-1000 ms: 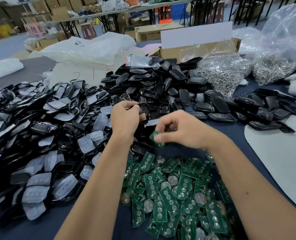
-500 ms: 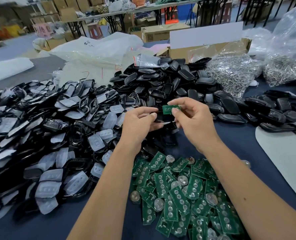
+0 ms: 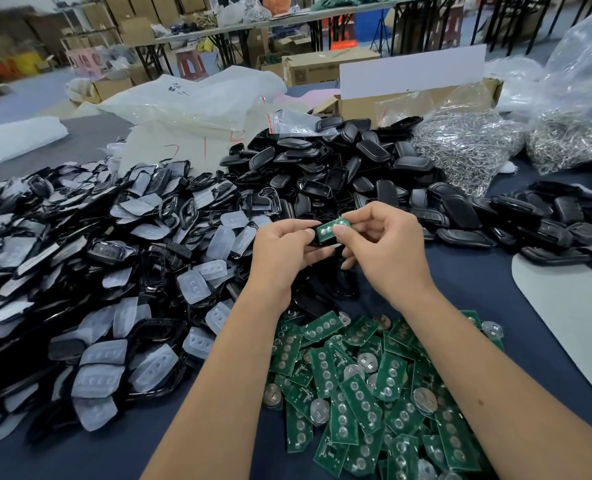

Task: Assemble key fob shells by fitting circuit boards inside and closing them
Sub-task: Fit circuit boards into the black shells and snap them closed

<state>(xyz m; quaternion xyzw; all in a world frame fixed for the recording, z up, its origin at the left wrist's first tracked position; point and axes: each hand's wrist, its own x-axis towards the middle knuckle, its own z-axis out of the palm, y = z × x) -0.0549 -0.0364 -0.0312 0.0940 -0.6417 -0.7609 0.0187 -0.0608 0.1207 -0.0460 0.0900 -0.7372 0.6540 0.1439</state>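
Left hand (image 3: 280,247) grips black shell half (image 3: 317,237) steady above bench middle; right hand (image 3: 381,244) pinches green circuit board (image 3: 332,227), tilted over shell, likely to seat it.

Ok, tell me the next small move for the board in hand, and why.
Probably press the green circuit board flat into the black shell half. The right hand pinches the board by its edge, right over the shell that the left hand holds, and the board sits tilted rather than seated. Closing the shell can only follow that.
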